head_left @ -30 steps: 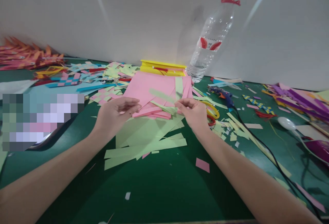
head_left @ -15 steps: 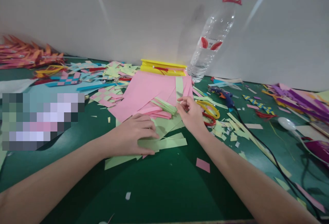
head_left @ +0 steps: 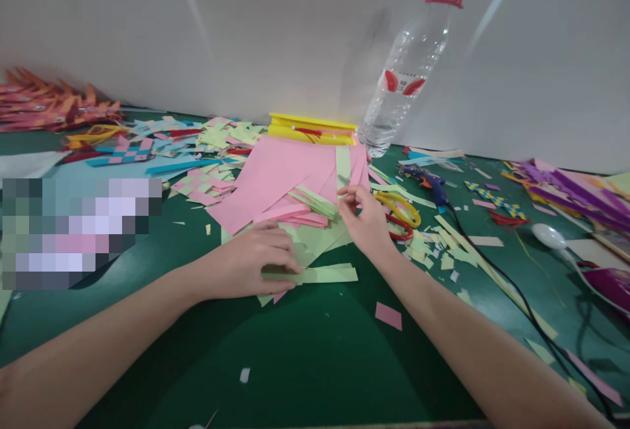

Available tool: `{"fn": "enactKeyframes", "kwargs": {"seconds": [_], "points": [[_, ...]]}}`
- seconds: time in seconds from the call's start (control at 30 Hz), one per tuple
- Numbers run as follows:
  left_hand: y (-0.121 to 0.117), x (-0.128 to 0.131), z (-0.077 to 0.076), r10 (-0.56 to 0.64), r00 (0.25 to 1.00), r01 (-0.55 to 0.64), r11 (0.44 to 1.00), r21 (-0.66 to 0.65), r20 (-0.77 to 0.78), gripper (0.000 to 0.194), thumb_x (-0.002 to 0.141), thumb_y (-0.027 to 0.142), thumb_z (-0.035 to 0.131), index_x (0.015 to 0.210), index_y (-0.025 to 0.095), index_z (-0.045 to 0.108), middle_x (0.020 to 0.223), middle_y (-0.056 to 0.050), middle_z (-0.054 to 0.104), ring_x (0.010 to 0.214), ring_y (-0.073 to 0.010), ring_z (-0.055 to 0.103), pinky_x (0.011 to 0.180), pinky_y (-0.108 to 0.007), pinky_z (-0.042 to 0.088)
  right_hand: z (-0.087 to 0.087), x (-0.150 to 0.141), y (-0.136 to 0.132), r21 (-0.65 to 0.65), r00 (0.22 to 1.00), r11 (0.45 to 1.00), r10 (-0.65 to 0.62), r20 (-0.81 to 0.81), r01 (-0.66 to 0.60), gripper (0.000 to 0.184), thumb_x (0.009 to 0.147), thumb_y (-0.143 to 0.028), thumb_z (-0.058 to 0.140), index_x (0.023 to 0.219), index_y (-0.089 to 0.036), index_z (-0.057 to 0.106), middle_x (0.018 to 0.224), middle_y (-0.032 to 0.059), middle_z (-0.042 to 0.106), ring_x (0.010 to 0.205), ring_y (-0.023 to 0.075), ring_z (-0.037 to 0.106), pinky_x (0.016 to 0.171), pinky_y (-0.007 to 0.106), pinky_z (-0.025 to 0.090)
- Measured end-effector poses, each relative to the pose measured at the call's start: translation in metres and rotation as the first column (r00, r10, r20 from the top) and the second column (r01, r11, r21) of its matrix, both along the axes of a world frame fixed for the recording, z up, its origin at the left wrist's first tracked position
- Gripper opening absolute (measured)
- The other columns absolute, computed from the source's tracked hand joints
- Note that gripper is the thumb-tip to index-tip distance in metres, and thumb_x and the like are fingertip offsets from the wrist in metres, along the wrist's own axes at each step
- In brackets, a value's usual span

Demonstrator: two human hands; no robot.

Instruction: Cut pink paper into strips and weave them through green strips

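Note:
My left hand (head_left: 256, 260) lies on a pile of light green paper strips (head_left: 325, 274) on the green table, fingers curled and pinching the strips. My right hand (head_left: 367, 220) hovers just right of a small bundle of green strips (head_left: 317, 201) that rests on pink paper sheets (head_left: 285, 173); its fingers are bent and its fingertips touch a strip end. Yellow-and-red scissors (head_left: 401, 209) lie right behind my right hand.
A clear water bottle (head_left: 406, 75) leans on the white wall beside a yellow paper stack (head_left: 312, 128). A blue glue gun (head_left: 428, 181) with a black cable (head_left: 497, 278), purple strips (head_left: 571, 189) and a white spoon (head_left: 551, 237) lie right. Woven paper pieces (head_left: 128, 150) and scraps lie left.
My left hand dropped from the raised strips onto the green pile and pulled it nearer. The right hand set the green bundle down on the pink paper and stays by it.

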State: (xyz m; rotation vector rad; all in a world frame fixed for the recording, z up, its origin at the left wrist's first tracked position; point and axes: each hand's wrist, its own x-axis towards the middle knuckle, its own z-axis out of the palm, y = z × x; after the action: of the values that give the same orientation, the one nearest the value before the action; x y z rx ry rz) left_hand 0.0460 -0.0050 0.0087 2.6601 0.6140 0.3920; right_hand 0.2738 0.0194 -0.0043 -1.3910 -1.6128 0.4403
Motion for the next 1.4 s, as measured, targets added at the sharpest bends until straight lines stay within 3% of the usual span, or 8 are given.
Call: {"fn": "enactKeyframes", "kwargs": {"seconds": [0.33, 0.43, 0.57, 0.73, 0.97, 1.13, 1.23, 1.4], "points": [[0.002, -0.002, 0.001, 0.035, 0.997, -0.031, 0.998, -0.051, 0.068, 0.016, 0.089, 0.026, 0.055, 0.085, 0.022, 0.069, 0.079, -0.001, 0.070, 0.077, -0.0145, 0.061, 0.093, -0.032, 0.036, -0.001, 0.001, 0.001, 0.041, 1.000, 0.999, 0.016, -0.001, -0.015, 0.011, 0.077, -0.019, 0.053, 0.087, -0.019, 0.059, 0.069, 0.0005, 0.062, 0.064, 0.0156, 0.055, 0.070, 0.035, 0.043], [0.002, -0.001, 0.003, 0.143, 0.985, -0.135, 0.987, -0.089, 0.094, 0.021, 0.090, 0.027, 0.052, 0.080, 0.019, 0.068, 0.071, -0.001, 0.068, 0.065, -0.0132, 0.059, 0.081, -0.029, 0.042, 0.001, 0.000, -0.002, 0.090, 0.995, 0.992, 0.094, -0.043, -0.090, 0.013, 0.084, -0.028, 0.052, 0.087, -0.019, 0.061, 0.070, 0.0010, 0.062, 0.066, 0.0156, 0.056, 0.067, 0.033, 0.044], [0.003, -0.001, 0.007, 0.301, 0.946, -0.266, 0.933, -0.243, 0.118, 0.025, 0.088, 0.034, 0.052, 0.080, 0.019, 0.070, 0.074, -0.003, 0.071, 0.064, -0.0146, 0.061, 0.062, -0.024, 0.045, 0.005, 0.000, -0.009, 0.148, 0.962, 0.957, 0.263, -0.078, -0.250, 0.036, 0.093, -0.041, 0.040, 0.077, -0.021, 0.066, 0.072, 0.0022, 0.064, 0.076, 0.0174, 0.060, 0.076, 0.035, 0.045], [0.004, -0.002, 0.009, 0.469, 0.878, -0.420, 0.849, -0.321, 0.092, 0.028, 0.083, 0.039, 0.052, 0.083, 0.019, 0.072, 0.077, -0.004, 0.072, 0.065, -0.0159, 0.061, 0.057, -0.023, 0.045, 0.002, 0.003, -0.010, 0.175, 0.887, 0.923, 0.378, -0.264, -0.342, 0.061, 0.097, -0.051, 0.023, 0.071, -0.021, 0.070, 0.066, 0.0034, 0.066, 0.069, 0.0172, 0.062, 0.074, 0.035, 0.046], [0.006, 0.000, 0.010, 0.583, 0.805, -0.528, 0.788, -0.316, 0.108, 0.029, 0.079, 0.042, 0.053, 0.080, 0.020, 0.071, 0.074, -0.003, 0.072, 0.066, -0.0164, 0.061, 0.060, -0.024, 0.047, 0.006, -0.005, -0.012, 0.067, 0.960, 0.967, 0.254, -0.115, -0.247, 0.029, 0.076, -0.046, 0.066, 0.062, -0.021, 0.067, 0.062, 0.0012, 0.065, 0.063, 0.0162, 0.059, 0.059, 0.029, 0.044], [0.008, -0.002, 0.008, 0.637, 0.765, -0.540, 0.715, -0.444, 0.097, 0.030, 0.076, 0.045, 0.060, 0.090, 0.021, 0.071, 0.080, -0.004, 0.073, 0.063, -0.0166, 0.065, 0.058, -0.025, 0.050, 0.007, -0.002, -0.009, 0.052, 0.986, 0.998, 0.035, -0.160, -0.027, 0.030, 0.074, -0.039, 0.069, 0.054, -0.019, 0.059, 0.051, -0.0038, 0.053, 0.050, 0.0102, 0.045, 0.051, 0.025, 0.037], [0.009, -0.003, 0.007, 0.674, 0.732, -0.549, 0.670, -0.500, 0.100, 0.032, 0.075, 0.044, 0.061, 0.095, 0.019, 0.066, 0.078, -0.004, 0.074, 0.056, -0.0161, 0.065, 0.056, -0.026, 0.051, 0.005, 0.004, -0.004, 0.072, 0.972, 0.992, -0.082, -0.219, 0.100, 0.024, 0.074, -0.040, 0.070, 0.065, -0.019, 0.064, 0.056, -0.0040, 0.055, 0.051, 0.0100, 0.046, 0.052, 0.026, 0.038], [0.010, -0.004, 0.005, 0.676, 0.715, -0.525, 0.686, -0.504, 0.176, 0.028, 0.080, 0.039, 0.058, 0.100, 0.019, 0.057, 0.069, -0.002, 0.070, 0.065, -0.0188, 0.069, 0.060, -0.027, 0.052, 0.003, 0.005, -0.002, 0.142, 0.954, 0.986, -0.041, -0.298, 0.087, 0.021, 0.077, -0.040, 0.069, 0.073, -0.019, 0.067, 0.061, -0.0029, 0.061, 0.055, 0.0111, 0.052, 0.055, 0.026, 0.044]]}}
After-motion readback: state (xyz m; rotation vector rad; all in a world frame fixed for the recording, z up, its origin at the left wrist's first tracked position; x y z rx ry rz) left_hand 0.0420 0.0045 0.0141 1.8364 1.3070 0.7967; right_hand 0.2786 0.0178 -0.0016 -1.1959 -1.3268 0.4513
